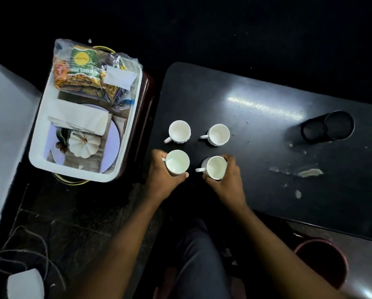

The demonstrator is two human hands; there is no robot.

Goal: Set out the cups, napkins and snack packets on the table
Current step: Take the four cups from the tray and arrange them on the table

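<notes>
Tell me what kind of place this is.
Probably a dim room being set for tea: four white teacups on a scuffed black table, a white tray of snack packets and napkins beside it.

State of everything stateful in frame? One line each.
far-left cup: upright, empty, on table
far-right cup: upright, empty, on table
near-left cup: upright, empty, gripped by left hand
near-right cup: upright, empty, gripped by right hand
napkins: folded, in white tray
snack packets: bagged, in white tray
</notes>
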